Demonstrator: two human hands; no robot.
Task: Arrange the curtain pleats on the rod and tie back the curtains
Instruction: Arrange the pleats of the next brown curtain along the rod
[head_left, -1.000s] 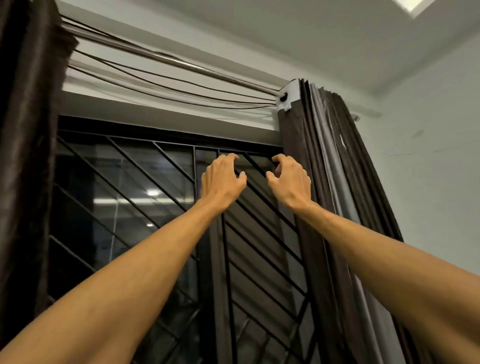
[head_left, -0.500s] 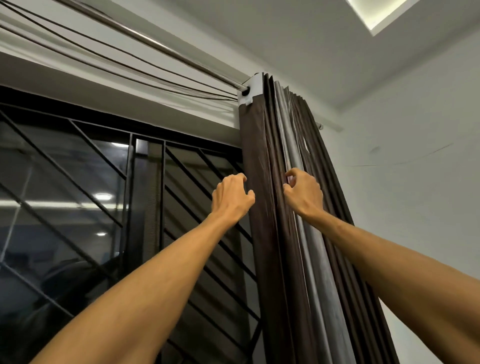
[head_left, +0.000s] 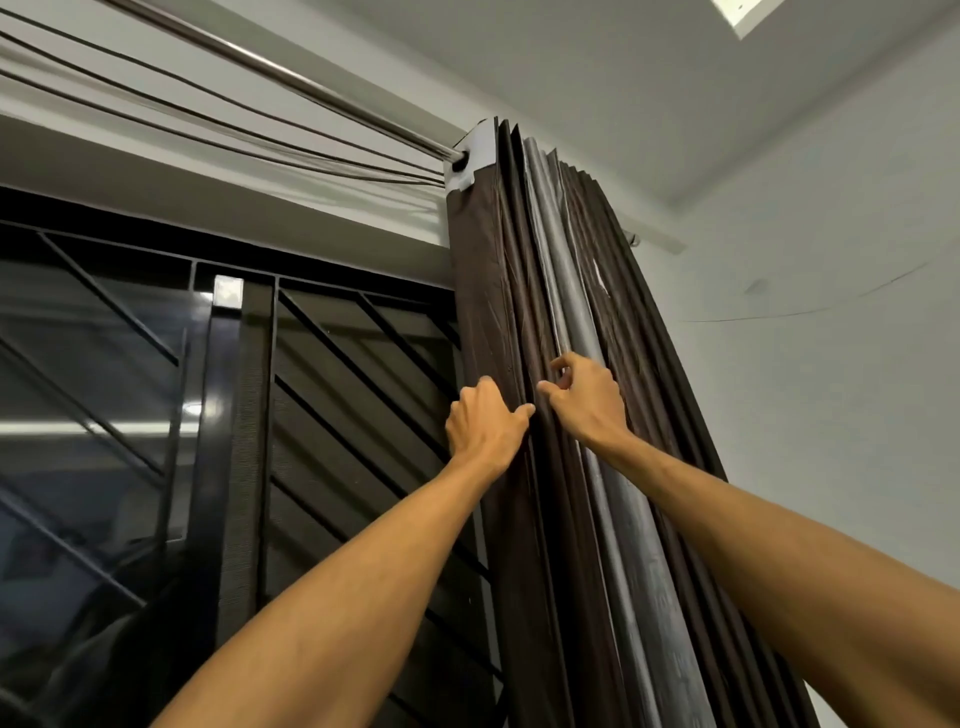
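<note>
Hanging bunched at the right end of the curtain rod (head_left: 291, 78), beside the window grille (head_left: 363, 374): brown curtain (head_left: 519, 260), grey lining (head_left: 561, 270) showing between folds. Gripping the leading fold with left hand (head_left: 485, 426), fingers curled round the fabric. Pinching the next fold with right hand (head_left: 584, 402). Working side by side, nearly touching, probably to separate one pleat and stack it evenly. No tie-back seen; tying not yet done.
</note>
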